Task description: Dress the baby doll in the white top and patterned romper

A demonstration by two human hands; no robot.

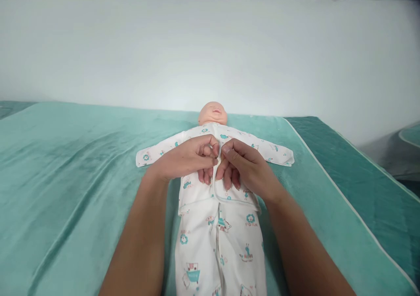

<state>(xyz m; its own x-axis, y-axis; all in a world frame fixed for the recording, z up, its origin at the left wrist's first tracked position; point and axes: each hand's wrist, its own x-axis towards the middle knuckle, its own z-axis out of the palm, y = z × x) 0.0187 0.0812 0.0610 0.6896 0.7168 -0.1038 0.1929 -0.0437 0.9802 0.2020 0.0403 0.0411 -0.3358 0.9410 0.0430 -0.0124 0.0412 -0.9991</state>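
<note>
A baby doll (213, 113) lies on its back, head away from me, with its arms spread to both sides. It wears a white printed baby shirt (193, 195) and matching printed pants (200, 248). Over the chest, my left hand (198, 156) pinches the shirt's front edge between thumb and index finger. My right hand (239, 162) pinches the other side of the front opening, close beside it. The other fingers of both hands curl down toward the cloth. Whatever fastener lies between the fingertips is too small to make out.
A light green blanket (82, 177) with soft folds spreads under the doll. Beyond its pale edge on the right shows a darker green cover (367, 186). A white wall (210, 46) rises behind. Part of another green surface (411, 134) stands at the far right.
</note>
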